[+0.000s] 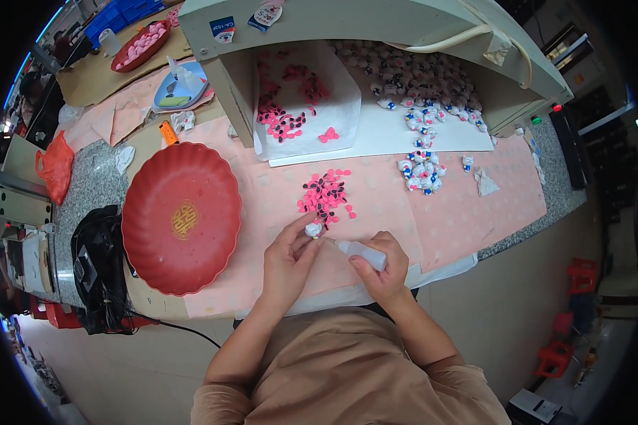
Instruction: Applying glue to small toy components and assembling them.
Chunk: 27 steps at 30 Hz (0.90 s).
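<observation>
My left hand [288,256] pinches a small white figurine piece [312,229] between thumb and fingers, just below a loose pile of small pink and black pieces [324,195]. Closed around a translucent white squeeze bottle [362,253] is my right hand [388,269]. The bottle is tilted, with its narrow tip toward the fingers of my left hand; whether the tip touches the piece I cannot tell. To the right of the pile sits a cluster of small white figurines [422,173] with blue and pink parts, and one lone figurine [468,163] lies beside it.
A large red scalloped bowl [213,184] stands at the left on the pink table covering [376,205]. Under the grey-green hood [319,21] are a white sheet [340,92] of pink pieces and rows of figurines. A crumpled tissue [485,182] lies right; a blue tray [191,83] far left.
</observation>
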Each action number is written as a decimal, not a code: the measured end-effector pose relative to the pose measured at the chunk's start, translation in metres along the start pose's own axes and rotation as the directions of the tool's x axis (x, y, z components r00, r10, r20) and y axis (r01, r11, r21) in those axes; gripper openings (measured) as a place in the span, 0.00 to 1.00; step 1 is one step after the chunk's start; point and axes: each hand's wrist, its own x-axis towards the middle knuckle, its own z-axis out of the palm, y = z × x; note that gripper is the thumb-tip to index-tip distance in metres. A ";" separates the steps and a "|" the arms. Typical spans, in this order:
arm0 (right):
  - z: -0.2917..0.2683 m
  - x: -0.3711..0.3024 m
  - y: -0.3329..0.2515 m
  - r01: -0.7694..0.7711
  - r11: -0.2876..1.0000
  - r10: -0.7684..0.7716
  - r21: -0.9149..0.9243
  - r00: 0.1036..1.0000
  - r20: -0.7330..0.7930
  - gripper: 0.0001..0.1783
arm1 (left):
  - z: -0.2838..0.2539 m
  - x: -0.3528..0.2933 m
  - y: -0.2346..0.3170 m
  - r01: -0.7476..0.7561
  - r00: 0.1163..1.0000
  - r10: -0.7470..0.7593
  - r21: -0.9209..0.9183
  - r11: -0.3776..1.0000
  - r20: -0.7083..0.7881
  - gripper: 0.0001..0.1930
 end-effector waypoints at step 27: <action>0.001 0.003 0.000 -0.010 1.000 0.012 0.029 0.999 -0.045 0.17 | -0.008 0.003 0.008 0.085 0.989 -0.059 -0.192 0.978 0.135 0.19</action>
